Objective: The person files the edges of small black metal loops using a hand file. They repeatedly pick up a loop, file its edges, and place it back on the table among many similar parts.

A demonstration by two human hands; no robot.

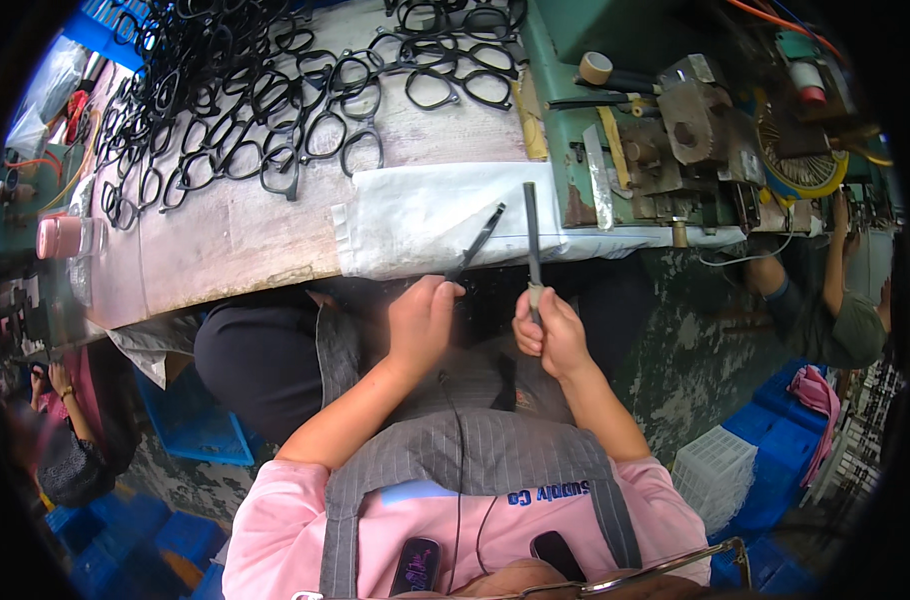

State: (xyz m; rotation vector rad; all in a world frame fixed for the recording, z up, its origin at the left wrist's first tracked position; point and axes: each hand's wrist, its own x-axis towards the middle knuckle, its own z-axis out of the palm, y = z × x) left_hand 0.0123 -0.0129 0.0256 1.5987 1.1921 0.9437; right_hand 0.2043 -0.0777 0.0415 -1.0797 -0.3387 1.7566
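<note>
We see the left hand (422, 322) clamped on a black frame (475, 243), the right hand (547, 332) clamped on a file (531, 232), near the counter (225, 240) edge.

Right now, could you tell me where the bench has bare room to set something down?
The white sheet at the front edge is bare, bordered by the frame pile behind and the green machine to its right. Bare bench top also lies left of the sheet, before the pink cup. The back is crowded with black frames.
</note>
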